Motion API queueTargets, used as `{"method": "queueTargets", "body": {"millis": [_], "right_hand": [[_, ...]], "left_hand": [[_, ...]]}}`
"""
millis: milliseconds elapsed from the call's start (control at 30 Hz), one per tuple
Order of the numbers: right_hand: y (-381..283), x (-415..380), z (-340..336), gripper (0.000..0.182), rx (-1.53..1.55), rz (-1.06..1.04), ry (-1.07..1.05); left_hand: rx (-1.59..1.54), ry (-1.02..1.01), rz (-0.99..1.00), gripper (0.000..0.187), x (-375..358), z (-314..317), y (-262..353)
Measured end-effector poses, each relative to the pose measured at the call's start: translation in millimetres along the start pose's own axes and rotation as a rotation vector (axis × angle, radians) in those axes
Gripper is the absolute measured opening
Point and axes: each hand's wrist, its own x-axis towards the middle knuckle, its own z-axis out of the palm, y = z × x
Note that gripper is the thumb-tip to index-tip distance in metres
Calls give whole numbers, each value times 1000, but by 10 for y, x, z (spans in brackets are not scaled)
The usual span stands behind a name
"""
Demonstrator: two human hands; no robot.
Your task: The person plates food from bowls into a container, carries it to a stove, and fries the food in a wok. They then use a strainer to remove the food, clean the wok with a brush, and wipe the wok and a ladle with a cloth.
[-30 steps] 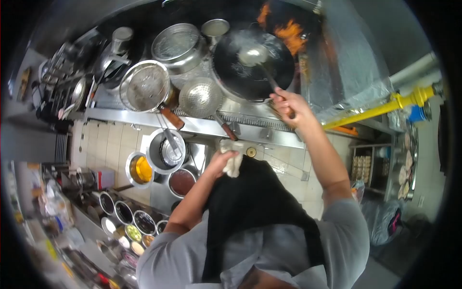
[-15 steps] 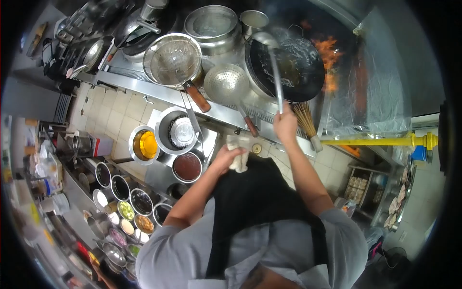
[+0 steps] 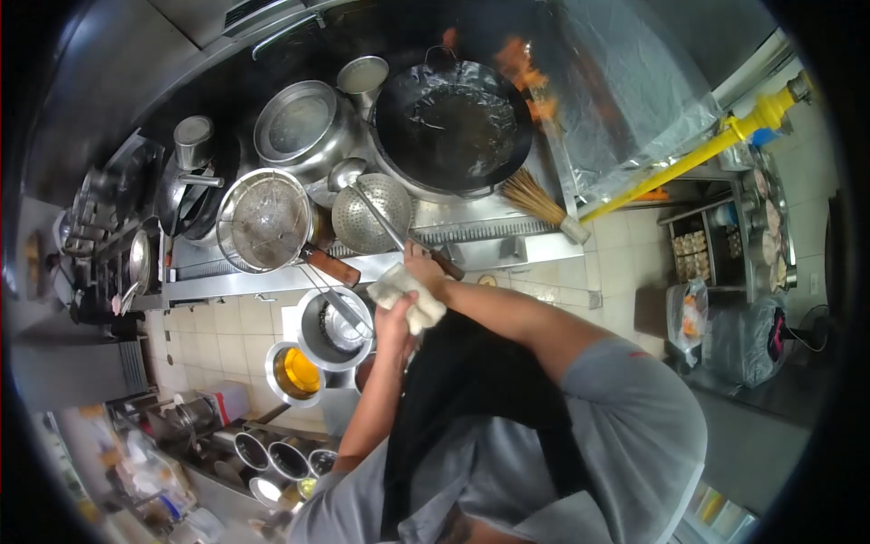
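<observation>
My left hand [image 3: 396, 325] is closed on a folded whitish cloth [image 3: 410, 296] in front of my apron. Beside it, my right hand [image 3: 422, 263] grips the handle of a long metal ladle [image 3: 373, 204], whose bowl lies over the stove between a metal pot and the perforated skimmer [image 3: 361, 218]. The skimmer's wooden handle passes close to my right hand. A black wok [image 3: 453, 136] with shiny liquid sits on the burner, and orange flames rise at its right edge.
A wire strainer [image 3: 265, 222] rests on a pot to the left. A bamboo brush [image 3: 544, 204] lies right of the wok, near a yellow pipe [image 3: 689, 163]. Below the stove edge are a steel pot [image 3: 313, 340] and a bowl of orange liquid [image 3: 297, 372].
My right hand has brought the ladle from over the wok leftward to the skimmer and close to my left hand. The view has turned and shifted, and the cloth now lies nearer the stove edge.
</observation>
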Motion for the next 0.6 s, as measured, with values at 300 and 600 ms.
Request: {"method": "queueTargets", "body": {"millis": [300, 600], "right_hand": [[2068, -625, -1521, 33, -370, 195, 274], [3880, -915, -2018, 67, 26, 345, -129]], "left_hand": [[180, 70, -31, 38, 492, 455, -261], [-23, 94, -206, 51, 1930, 1562, -754]]}}
